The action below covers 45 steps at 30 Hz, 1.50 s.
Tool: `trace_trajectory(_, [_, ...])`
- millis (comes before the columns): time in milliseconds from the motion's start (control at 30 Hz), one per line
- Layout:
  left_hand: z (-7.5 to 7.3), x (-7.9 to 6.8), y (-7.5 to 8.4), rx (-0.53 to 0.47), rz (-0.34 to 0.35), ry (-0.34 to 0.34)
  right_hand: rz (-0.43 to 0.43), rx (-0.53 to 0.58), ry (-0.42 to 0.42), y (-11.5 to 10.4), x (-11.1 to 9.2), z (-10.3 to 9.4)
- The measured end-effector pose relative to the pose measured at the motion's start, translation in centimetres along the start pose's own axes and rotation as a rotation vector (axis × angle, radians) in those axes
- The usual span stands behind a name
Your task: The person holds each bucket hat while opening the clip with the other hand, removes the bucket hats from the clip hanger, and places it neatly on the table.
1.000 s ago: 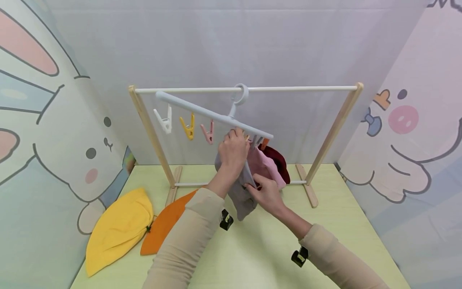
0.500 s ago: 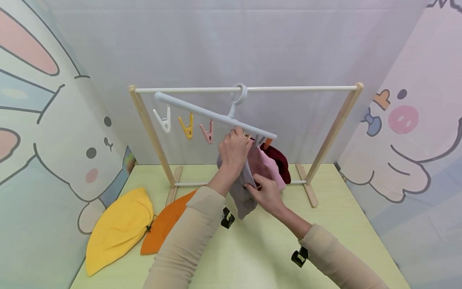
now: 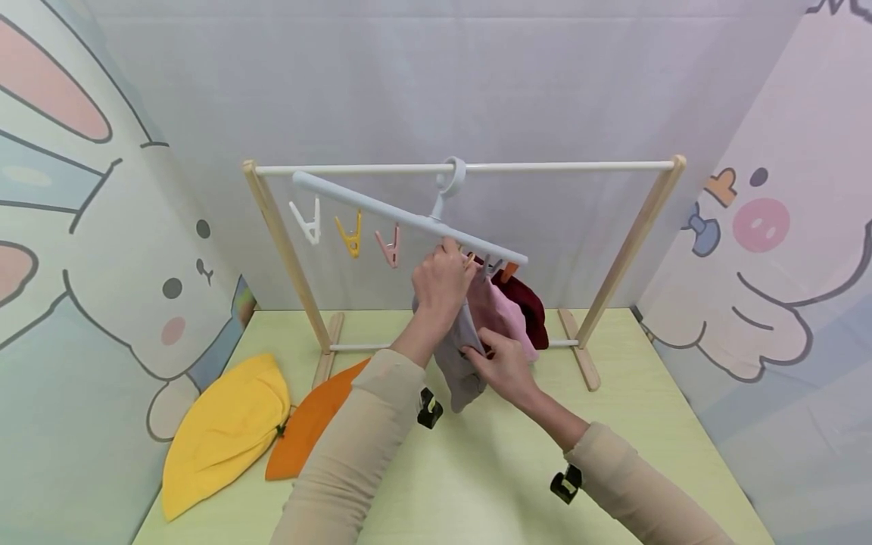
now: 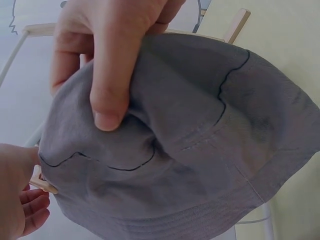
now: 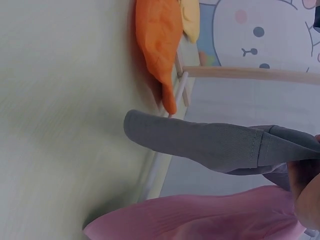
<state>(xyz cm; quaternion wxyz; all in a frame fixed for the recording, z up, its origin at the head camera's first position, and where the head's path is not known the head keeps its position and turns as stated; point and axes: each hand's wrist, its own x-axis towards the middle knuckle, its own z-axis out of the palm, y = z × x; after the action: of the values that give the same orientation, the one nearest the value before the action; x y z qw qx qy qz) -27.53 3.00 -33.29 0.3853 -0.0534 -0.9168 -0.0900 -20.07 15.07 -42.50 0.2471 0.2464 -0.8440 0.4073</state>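
Observation:
A grey bucket hat (image 3: 459,363) with dark seam lines hangs folded below the pale blue hanger (image 3: 409,219). My left hand (image 3: 441,281) is up under the hanger bar and squeezes a beige clothespin (image 4: 45,186) at the hat's edge. Lower down, my right hand (image 3: 502,365) pinches the hat; in the left wrist view its thumb (image 4: 109,107) presses into the cloth. The right wrist view shows the hat's brim (image 5: 195,145) side-on, with fingers (image 5: 306,192) at the right edge. A pink hat (image 3: 500,314) and a dark red hat (image 3: 524,303) hang just to the right.
The hanger hooks over the white rail (image 3: 559,167) of a wooden rack (image 3: 630,250). White (image 3: 309,222), yellow (image 3: 350,235) and pink (image 3: 390,246) clothespins dangle at its left. A yellow hat (image 3: 225,431) and an orange hat (image 3: 313,424) lie on the table at left.
The hanger's right end has shifted slightly right, and the hanging clothespins have moved a little with it. Both hands keep their holds in nearly the same place.

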Motion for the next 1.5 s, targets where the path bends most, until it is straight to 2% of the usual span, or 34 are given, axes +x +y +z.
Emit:
trace_trajectory(533, [-0.5, 0.1, -0.5, -0.053, 0.025, -0.044, -0.063, -0.037, 0.024, 0.2, 0.5, -0.9])
trace_trajectory(800, [-0.6, 0.2, -0.8, -0.077, 0.019, -0.085, 0.014, -0.036, -0.026, 0.1, 0.4, -1.5])
trace_trajectory(1067, [-0.7, 0.3, -0.9, -0.077, 0.028, -0.077, 0.004, -0.029, -0.029, 0.2, 0.5, -2.0])
trace_trajectory(1300, [-0.9, 0.5, -0.9, -0.098, 0.012, -0.101, 0.008, -0.045, -0.040, 0.3, 0.5, -2.4])
trace_trajectory(1500, [-1.0, 0.5, -1.0, -0.120, 0.005, -0.115, 0.000, -0.061, -0.005, 0.3, 0.7, -2.8])
